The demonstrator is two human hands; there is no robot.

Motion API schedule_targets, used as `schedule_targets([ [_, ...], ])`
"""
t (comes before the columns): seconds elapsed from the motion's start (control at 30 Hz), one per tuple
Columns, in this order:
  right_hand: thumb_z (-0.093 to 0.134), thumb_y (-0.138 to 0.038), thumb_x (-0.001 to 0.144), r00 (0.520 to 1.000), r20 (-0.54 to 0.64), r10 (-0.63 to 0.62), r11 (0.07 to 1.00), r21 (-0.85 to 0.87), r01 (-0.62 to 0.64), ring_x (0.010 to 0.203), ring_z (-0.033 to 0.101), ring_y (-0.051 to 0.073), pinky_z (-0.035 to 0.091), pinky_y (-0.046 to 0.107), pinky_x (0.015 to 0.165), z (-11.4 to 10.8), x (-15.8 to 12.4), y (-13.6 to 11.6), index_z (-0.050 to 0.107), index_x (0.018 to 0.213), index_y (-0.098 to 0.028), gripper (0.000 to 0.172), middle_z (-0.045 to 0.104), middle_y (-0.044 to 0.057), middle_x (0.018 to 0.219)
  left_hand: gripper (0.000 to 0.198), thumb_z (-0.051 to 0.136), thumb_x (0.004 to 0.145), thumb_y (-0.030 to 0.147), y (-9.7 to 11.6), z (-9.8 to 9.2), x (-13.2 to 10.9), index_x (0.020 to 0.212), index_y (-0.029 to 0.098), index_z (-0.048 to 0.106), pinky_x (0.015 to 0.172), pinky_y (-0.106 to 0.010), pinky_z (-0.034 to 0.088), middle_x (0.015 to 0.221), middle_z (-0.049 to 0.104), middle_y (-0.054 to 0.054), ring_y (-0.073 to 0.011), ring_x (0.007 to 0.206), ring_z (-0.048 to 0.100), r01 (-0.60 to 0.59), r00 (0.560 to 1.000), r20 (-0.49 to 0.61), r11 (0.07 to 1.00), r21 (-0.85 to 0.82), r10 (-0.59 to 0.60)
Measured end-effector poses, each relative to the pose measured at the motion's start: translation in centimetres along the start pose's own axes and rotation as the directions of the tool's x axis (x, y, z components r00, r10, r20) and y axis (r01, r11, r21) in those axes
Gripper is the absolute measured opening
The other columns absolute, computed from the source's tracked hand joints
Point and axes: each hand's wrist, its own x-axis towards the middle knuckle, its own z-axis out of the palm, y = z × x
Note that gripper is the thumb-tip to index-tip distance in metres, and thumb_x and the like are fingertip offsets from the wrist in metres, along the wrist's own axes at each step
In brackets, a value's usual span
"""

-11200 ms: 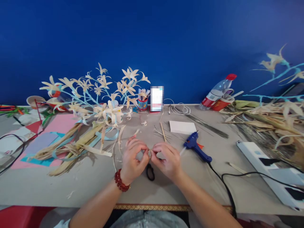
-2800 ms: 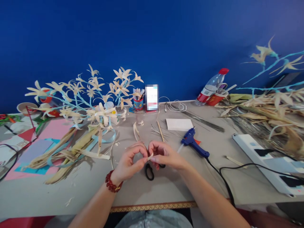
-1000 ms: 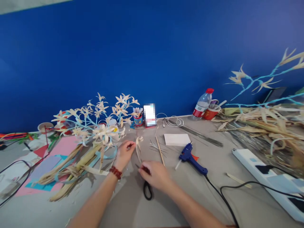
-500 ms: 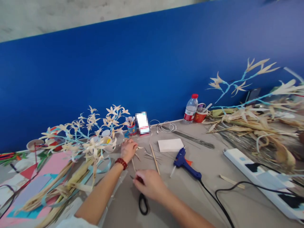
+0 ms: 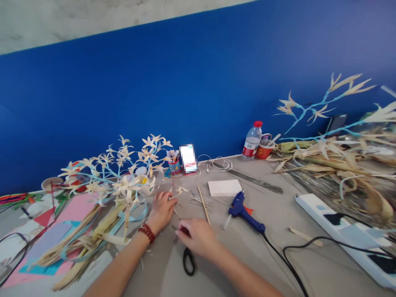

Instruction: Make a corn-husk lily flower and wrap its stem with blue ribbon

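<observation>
Dark red beads: a bracelet circles the wrist of the left hand, near the centre of the frame.
Left hand: palm down over the grey table, fingers bent and slightly spread; a thin pale strip runs from near the fingertips, and I cannot tell whether they grip it.
Right hand: closed around the scissors, lower centre, apart from the left hand.
Scissors: one black loop shows below the right hand, a dark tip pokes past its fingers, the middle is hidden.
Wooden stick: lies above the right hand, thin wires next to it.
Glue gun: blue, right of centre, at the lower right corner of a white card.
Flowers: pale, on light blue stems, left of centre.
Husk bundle: lower left, beside pink paper.
Bottle: upright, red-capped, right of centre, beside a red cup.
Power strip: white, lower right.
</observation>
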Motion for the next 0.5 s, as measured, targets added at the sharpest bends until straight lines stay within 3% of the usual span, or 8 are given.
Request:
schedule_targets([
  [0.13, 0.057, -0.032, 0.086, 1.0, 0.016, -0.002, 1.0, -0.001, 0.002, 0.069, 0.061, 0.017, 0.029, 0.023, 0.056, -0.2, -0.1, -0.3, 0.067, 0.084, -0.02, 0.016, 0.07, 0.002, 0.075, 0.031, 0.048, 0.083, 0.013, -2.0, -0.5, -1.7, 0.101, 0.027, 0.069, 0.094, -0.043, 0.038, 0.099, 0.063, -0.007, -0.0262, 0.1, 0.053, 0.083, 0.996, -0.039, 0.996, 0.033, -0.082],
  [0.23, 0.056, -0.031, 0.086, 1.0, 0.028, -0.011, 1.0, -0.015, 0.011, 0.07, 0.062, 0.017, 0.028, 0.023, 0.056, -0.2, -0.1, -0.4, 0.067, 0.084, -0.021, 0.015, 0.071, 0.002, 0.076, 0.023, 0.048, 0.084, 0.016, -3.4, -1.0, -2.1, 0.089, 0.025, 0.069, 0.096, -0.046, 0.036, 0.094, 0.064, -0.007, -0.0269, 0.096, 0.054, 0.156, 0.986, -0.071, 0.987, 0.047, -0.153],
  [0.37, 0.055, -0.033, 0.087, 1.0, 0.017, -0.021, 0.999, -0.038, 0.021, 0.07, 0.063, 0.017, 0.028, 0.024, 0.056, 0.2, -0.1, -0.2, 0.067, 0.084, -0.021, 0.017, 0.071, 0.002, 0.077, 0.018, 0.048, 0.085, 0.02, -3.9, -1.0, -0.9, 0.083, 0.021, 0.066, 0.095, -0.047, 0.036, 0.1, 0.063, -0.009, -0.0285, 0.101, 0.054, 0.205, 0.974, -0.102, 0.979, 0.013, -0.203],
  [0.5, 0.055, -0.033, 0.087, 1.0, 0.008, -0.021, 0.999, -0.045, 0.021, 0.071, 0.063, 0.017, 0.028, 0.024, 0.057, 0.6, 0.1, 0.3, 0.066, 0.084, -0.021, 0.017, 0.071, 0.003, 0.078, 0.018, 0.049, 0.085, 0.017, -3.0, 0.1, 1.5, 0.092, 0.021, 0.065, 0.087, -0.036, 0.044, 0.102, 0.063, -0.006, -0.022, 0.096, 0.058, 0.171, 0.98, -0.087, 0.98, -0.098, -0.179],
])
